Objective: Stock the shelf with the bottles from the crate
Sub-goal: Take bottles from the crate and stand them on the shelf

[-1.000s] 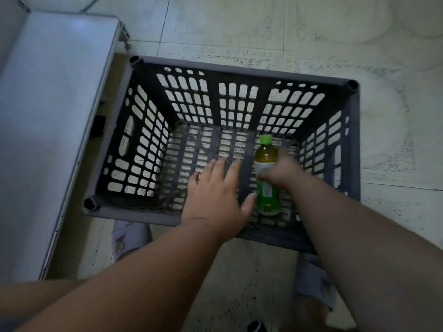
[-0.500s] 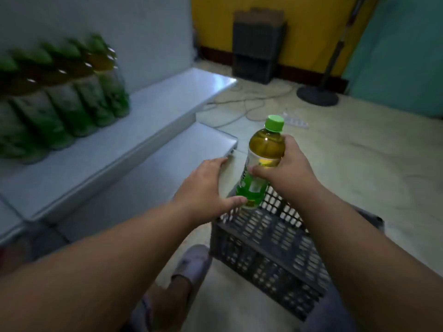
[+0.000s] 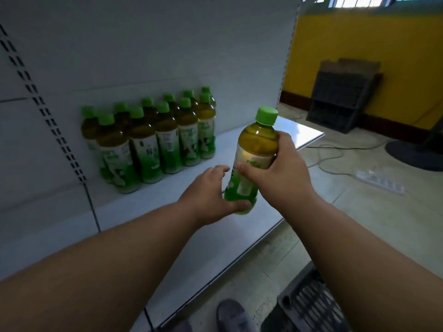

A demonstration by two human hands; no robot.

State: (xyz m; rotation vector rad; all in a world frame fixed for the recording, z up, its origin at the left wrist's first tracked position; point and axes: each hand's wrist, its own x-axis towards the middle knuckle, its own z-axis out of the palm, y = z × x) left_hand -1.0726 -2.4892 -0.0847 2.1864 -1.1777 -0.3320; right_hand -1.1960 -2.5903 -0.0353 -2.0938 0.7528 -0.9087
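White shelf (image 3: pixel 134 207) ran out from the crate (image 3: pixel 309 305) at 5 o'clock near the feet. Just beyond, the right hand (image 3: pixel 275 173) wrapped its grip round the bottle (image 3: pixel 251 159), held tilted above the shelf; the left hand (image 3: pixel 211 195) pinched its base. Farther off at 10 o'clock stood the row (image 3: pixel 153 137). Best lowered upright at the row's right end, base steadied until it sat flat.
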